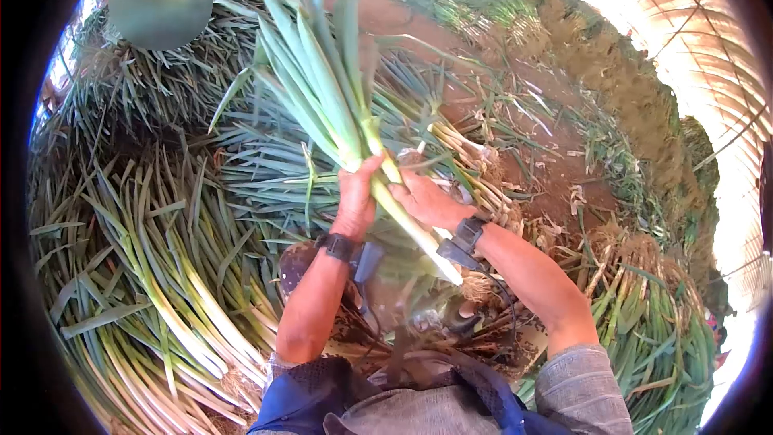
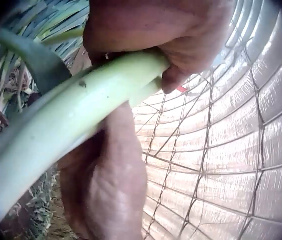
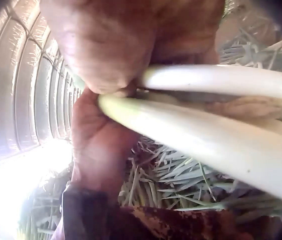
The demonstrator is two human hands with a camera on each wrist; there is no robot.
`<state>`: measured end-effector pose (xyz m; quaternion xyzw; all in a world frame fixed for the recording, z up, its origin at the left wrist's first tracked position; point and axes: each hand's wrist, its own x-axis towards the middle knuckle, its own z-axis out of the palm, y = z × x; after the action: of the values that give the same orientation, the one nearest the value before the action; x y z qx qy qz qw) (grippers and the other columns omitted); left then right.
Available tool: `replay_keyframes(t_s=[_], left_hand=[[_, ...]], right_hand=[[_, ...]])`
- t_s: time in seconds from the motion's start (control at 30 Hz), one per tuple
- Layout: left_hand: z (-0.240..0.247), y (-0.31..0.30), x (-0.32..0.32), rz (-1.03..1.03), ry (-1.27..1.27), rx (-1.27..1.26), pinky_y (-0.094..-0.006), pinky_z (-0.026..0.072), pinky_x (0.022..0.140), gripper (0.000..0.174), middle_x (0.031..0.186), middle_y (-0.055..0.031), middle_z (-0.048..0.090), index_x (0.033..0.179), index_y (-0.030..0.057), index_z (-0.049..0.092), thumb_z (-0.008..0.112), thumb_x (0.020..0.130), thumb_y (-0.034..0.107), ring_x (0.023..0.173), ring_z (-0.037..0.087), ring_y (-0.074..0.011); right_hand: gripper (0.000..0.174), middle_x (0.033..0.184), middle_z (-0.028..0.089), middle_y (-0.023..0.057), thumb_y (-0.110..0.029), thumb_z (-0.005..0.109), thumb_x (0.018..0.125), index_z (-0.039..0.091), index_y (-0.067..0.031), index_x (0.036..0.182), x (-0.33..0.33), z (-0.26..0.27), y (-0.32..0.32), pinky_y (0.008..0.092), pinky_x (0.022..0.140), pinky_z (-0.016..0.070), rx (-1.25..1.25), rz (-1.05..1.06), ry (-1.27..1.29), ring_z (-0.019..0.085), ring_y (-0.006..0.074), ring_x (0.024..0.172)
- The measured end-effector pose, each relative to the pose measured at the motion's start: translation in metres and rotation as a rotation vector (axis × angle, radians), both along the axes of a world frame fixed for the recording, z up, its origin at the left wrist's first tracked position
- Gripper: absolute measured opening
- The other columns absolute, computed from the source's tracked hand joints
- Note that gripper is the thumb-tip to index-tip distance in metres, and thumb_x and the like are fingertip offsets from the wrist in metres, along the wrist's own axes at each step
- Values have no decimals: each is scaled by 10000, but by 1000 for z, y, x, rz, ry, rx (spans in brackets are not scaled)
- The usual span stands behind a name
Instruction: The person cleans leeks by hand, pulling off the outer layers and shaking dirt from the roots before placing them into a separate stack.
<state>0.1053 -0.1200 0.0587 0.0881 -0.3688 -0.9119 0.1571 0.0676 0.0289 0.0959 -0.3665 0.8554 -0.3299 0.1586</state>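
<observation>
Both hands hold a small bunch of long green onions (image 1: 330, 101) in front of the body, leaves pointing up and away, white stems slanting down to the right. My left hand (image 1: 358, 197) grips the stalks where green turns to white. Close beside it, my right hand (image 1: 431, 200) has its fingers curled round the stems. In the left wrist view a pale stalk (image 2: 76, 112) runs between the two hands. Two white stems (image 3: 206, 137) come out from under the right hand (image 3: 106, 45) in the right wrist view, with the left hand (image 3: 101, 145) just below.
Heaped green onions (image 1: 185, 298) lie at the left, with another pile (image 1: 137, 89) behind. Trimmed stalks with roots (image 1: 475, 153) lie ahead on brown soil (image 1: 555, 169). A bundle (image 1: 660, 322) sits at the right. Beyond rises a ribbed plastic greenhouse wall (image 1: 700, 56).
</observation>
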Motion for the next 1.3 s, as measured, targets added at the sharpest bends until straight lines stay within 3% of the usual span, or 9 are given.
replay_keyframes(t_s=[0.17,0.27,0.37,0.53,0.77,1.07,1.13,1.2,1.3], left_hand=[[0,-58,-16,106,60,227,-357,541,679,244,832,-74,599,1034,49,523,610,930,252,737,605,-198],[-2,-104,-13,102,271,410,-355,525,694,251,855,-58,567,1008,49,515,593,948,280,766,572,-181],[-14,-101,-16,205,61,380,-374,516,684,255,773,-82,583,955,48,535,567,960,301,693,574,-220],[-4,-46,-36,124,-12,330,-399,530,657,215,746,-69,576,933,75,553,562,958,288,682,581,-216],[25,-31,-14,-85,133,252,-365,521,571,228,819,-52,573,1036,84,528,591,941,282,719,574,-167],[-30,-87,-57,6,47,444,-400,511,580,192,732,-62,541,996,101,479,543,958,278,626,567,-198],[-36,-84,-60,69,-25,519,-437,500,651,194,725,-64,539,978,107,477,530,962,293,636,562,-220],[-46,-83,-67,87,-32,536,-458,484,701,203,720,-65,542,966,114,472,518,965,312,651,557,-236],[-36,-66,-63,132,-22,671,-439,484,682,223,743,-88,554,966,73,463,499,972,293,673,538,-259]], right_hand=[[458,1121,647,184,-313,546,933,497,-107,1339,26,12,112,424,892,519,558,-149,-321,644,329,979],[479,1274,592,172,-317,486,953,503,-99,1379,2,1,337,430,944,490,1427,-297,-22,612,356,1093],[514,1286,579,189,-291,547,925,488,-43,1370,6,66,398,426,923,491,1009,-740,235,618,335,1078],[618,1328,543,195,-289,626,905,407,11,1398,-10,76,215,418,1016,445,95,-443,-119,536,305,1210],[382,1064,656,200,-326,494,977,575,-49,1228,53,11,80,392,756,546,168,-146,-535,658,283,854],[353,616,587,145,-317,540,958,642,-35,773,109,21,195,361,537,457,539,347,223,559,273,556],[359,769,682,140,-344,567,937,674,-38,782,72,8,270,388,602,488,556,-259,19,623,221,602],[478,896,704,190,-347,619,887,576,-80,1281,35,-14,343,410,748,530,647,-494,99,691,290,841],[578,1045,657,215,-429,616,880,539,-58,1316,66,50,237,409,813,525,358,-460,-120,665,299,951]])
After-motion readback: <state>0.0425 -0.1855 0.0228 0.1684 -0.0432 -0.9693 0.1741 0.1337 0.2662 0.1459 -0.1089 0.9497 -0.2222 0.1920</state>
